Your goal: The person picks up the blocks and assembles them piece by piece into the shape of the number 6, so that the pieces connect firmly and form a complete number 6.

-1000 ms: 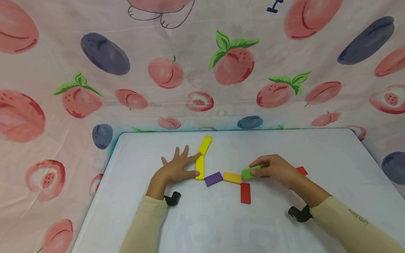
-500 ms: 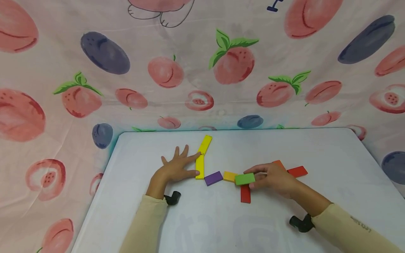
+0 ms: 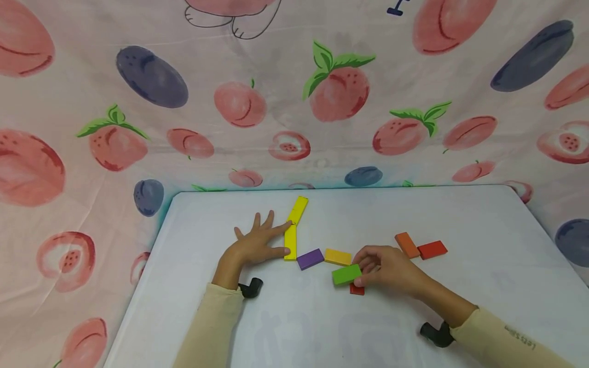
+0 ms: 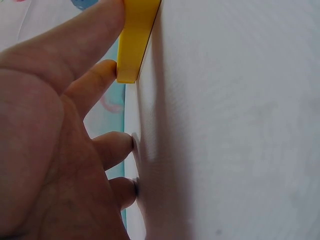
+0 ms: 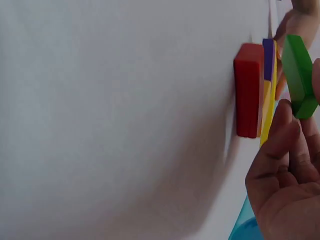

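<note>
My right hand (image 3: 391,268) pinches a green block (image 3: 346,275) by one end, above a red block (image 3: 357,289) that it partly covers. In the right wrist view the green block (image 5: 298,75) is off the surface, apart from the red block (image 5: 248,90). With fingers spread, my left hand (image 3: 255,249) touches two yellow blocks that meet end to end: the thumb is at the near yellow block (image 3: 290,243), the index fingertip by its joint with the far yellow block (image 3: 300,208). A purple block (image 3: 310,259) and an orange-yellow block (image 3: 338,256) continue the line rightward.
An orange block (image 3: 407,245) and another red block (image 3: 432,250) lie to the right, behind my right wrist. Everything rests on a white table (image 3: 184,317). A fruit-printed cloth (image 3: 294,112) hangs along the table's far edge.
The green block has come up from the right end of the line and moved left and nearer, over the red block, in my right hand. My left hand has stayed put.
</note>
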`<state>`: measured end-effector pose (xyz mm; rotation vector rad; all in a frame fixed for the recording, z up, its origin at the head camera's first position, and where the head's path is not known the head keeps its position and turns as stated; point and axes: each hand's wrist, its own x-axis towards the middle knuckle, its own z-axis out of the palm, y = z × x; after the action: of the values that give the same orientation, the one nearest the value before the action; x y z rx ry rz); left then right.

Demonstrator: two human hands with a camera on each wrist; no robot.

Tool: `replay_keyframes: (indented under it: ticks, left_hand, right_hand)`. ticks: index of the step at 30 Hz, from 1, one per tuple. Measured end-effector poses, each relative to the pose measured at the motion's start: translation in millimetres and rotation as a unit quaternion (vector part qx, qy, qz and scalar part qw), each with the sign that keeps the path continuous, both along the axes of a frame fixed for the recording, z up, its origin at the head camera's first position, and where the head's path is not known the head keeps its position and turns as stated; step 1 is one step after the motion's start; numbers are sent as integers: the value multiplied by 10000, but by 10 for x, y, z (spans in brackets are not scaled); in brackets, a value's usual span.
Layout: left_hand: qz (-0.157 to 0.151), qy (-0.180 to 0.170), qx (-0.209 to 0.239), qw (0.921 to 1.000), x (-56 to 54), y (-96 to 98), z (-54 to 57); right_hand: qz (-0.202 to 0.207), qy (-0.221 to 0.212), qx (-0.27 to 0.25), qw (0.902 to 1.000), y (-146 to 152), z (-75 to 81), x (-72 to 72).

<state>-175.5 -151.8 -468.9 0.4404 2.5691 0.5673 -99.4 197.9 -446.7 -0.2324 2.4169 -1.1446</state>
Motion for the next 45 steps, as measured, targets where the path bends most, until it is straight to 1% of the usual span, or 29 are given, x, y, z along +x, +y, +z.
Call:
replay_keyframes:
  ticks: [8, 14, 16, 22, 27, 36, 41, 45]
  left_hand:
    - [-10, 23, 1, 10000, 7, 0, 9]
    - [-7, 25, 13, 10000, 10, 1, 14]
    - [-6, 15, 8, 10000, 13, 1, 18]
    - [-14, 17, 18, 10000, 9, 4, 26]
    - [2, 0, 49, 10000, 11, 7, 36]
    - [12, 26, 44, 10000, 11, 15, 47]
    - [-8, 46, -12, 10000, 9, 14, 39]
    - [-14, 49, -13, 10000, 9, 11, 37]
  right_hand:
    - [389, 569, 167, 9975, -66, -44, 78]
    - [546, 1196, 402, 9905, -100, -81, 150]
    - [561, 1300, 492, 9887, -116, -86, 168]
    - [592, 1328, 716, 9868, -184, -86, 221]
    - [756, 1376, 792, 9844, -230, -72, 253]
    - [1087, 1473, 1491, 9717, -295, -70, 292]
    - [1147, 1556, 1705, 9662, -304, -90, 312]
    - [1177, 1658, 1742, 9635, -297, -103, 317]
